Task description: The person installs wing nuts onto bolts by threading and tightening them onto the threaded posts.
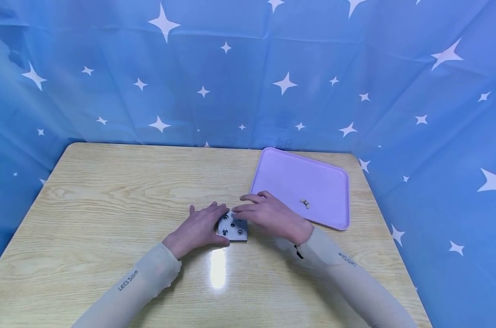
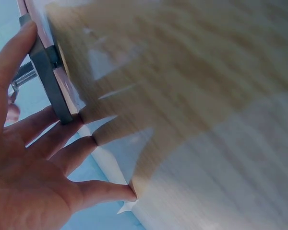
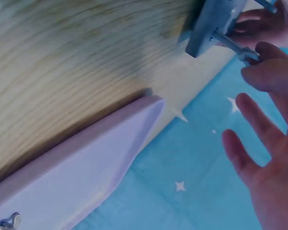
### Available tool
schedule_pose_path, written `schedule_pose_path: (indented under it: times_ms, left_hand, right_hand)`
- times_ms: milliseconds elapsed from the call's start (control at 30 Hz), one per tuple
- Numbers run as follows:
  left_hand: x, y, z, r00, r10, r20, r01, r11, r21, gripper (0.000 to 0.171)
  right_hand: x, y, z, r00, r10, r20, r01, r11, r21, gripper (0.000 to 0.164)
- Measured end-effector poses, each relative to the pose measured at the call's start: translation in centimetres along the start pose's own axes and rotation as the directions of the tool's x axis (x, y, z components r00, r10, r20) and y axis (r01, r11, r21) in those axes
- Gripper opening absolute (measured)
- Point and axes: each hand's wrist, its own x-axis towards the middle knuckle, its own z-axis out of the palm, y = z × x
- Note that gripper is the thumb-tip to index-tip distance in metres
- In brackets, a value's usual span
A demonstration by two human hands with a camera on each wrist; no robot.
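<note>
A thick square metal plate [image 1: 233, 231] with several holes lies on the table, and screws rise from it. My left hand [image 1: 198, 228] grips it from the left, the thumb at the near edge and the fingers at the far edge. In the left wrist view a threaded screw [image 2: 25, 75] stands up from the plate [image 2: 50, 79], and a dark round stub [image 2: 53, 56] shows under it. My right hand [image 1: 268, 216] reaches over the plate's far right corner. In the right wrist view its thumb and forefinger pinch a wing nut [image 3: 248, 55] at the top of another screw [image 3: 226, 41].
A shallow purple tray [image 1: 317, 177] sits at the right back of the table, just beyond my right hand. In it lies a small wing nut [image 3: 7, 222]. The wooden table [image 1: 121, 200] meets a blue star-patterned cloth [image 1: 231, 105] at its back.
</note>
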Motion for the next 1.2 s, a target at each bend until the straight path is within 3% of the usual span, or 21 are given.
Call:
schedule_pose_path:
  times_ms: [300, 533, 633, 867, 933, 1067, 1200]
  left_hand:
    - [0.0, -0.1, 0.2, 1.000, 0.001, -0.012, -0.001, 1.000, -0.003, 0.092]
    - [-0.1, -0.1, 0.1, 1.000, 0.004, -0.021, -0.005, 1.000, -0.012, 0.092]
    - [-0.1, 0.0, 0.1, 1.000, 0.002, -0.021, -0.002, 1.000, -0.008, 0.092]
    - [0.0, 0.0, 0.1, 1.000, -0.001, -0.022, 0.001, 1.000, -0.006, 0.092]
    - [0.1, 0.0, 0.1, 1.000, 0.000, -0.023, 0.000, 1.000, -0.005, 0.092]
    - [0.1, 0.0, 0.1, 1.000, 0.001, -0.022, -0.001, 1.000, -0.003, 0.092]
    - [0.1, -0.1, 0.1, 1.000, 0.002, -0.018, -0.002, 1.000, 0.001, 0.093]
  right_hand:
    - [0.6, 0.0, 0.9, 0.994, -0.011, -0.104, 0.003, 0.997, -0.078, 0.026]
    - [1.2, -0.4, 1.8, 0.980, 0.110, -0.164, -0.114, 0.993, -0.015, 0.011]
    - [1.5, -0.8, 2.2, 0.962, 0.187, -0.197, -0.188, 0.982, 0.013, 0.015]
    - [2.0, -2.1, 3.2, 0.892, 0.364, -0.267, -0.370, 0.929, 0.032, 0.023]
    - [2.1, -2.3, 3.3, 0.882, 0.391, -0.264, -0.397, 0.917, 0.034, 0.024]
    - [2.0, -2.3, 2.7, 0.883, 0.424, -0.202, -0.421, 0.905, 0.062, 0.031]
    - [1.3, -1.7, 1.2, 0.920, 0.379, -0.103, -0.367, 0.923, 0.119, 0.046]
